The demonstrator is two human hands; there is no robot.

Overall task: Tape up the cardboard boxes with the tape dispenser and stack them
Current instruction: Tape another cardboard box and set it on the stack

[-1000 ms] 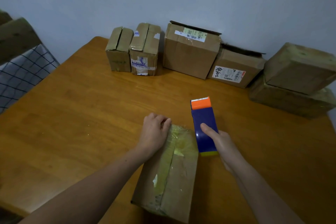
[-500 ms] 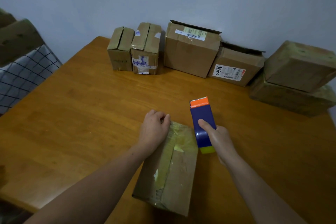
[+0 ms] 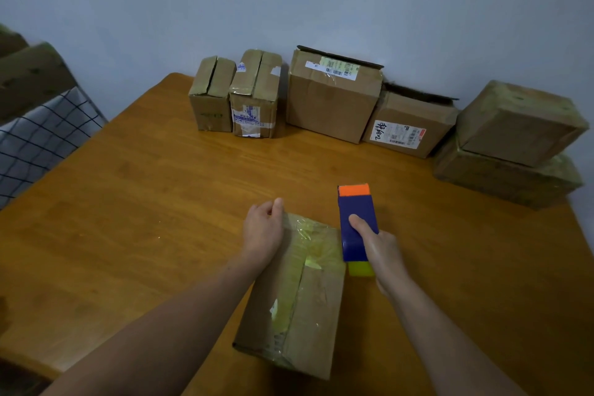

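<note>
Fingers of my left hand are gripping the far edge of the taped box, my right hand is clasping the tape dispenser just beside it, and open table is lying ahead.

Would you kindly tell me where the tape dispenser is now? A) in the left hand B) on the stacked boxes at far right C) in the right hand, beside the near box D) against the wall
C: the right hand grips the tape dispenser just right of the near box.
</note>
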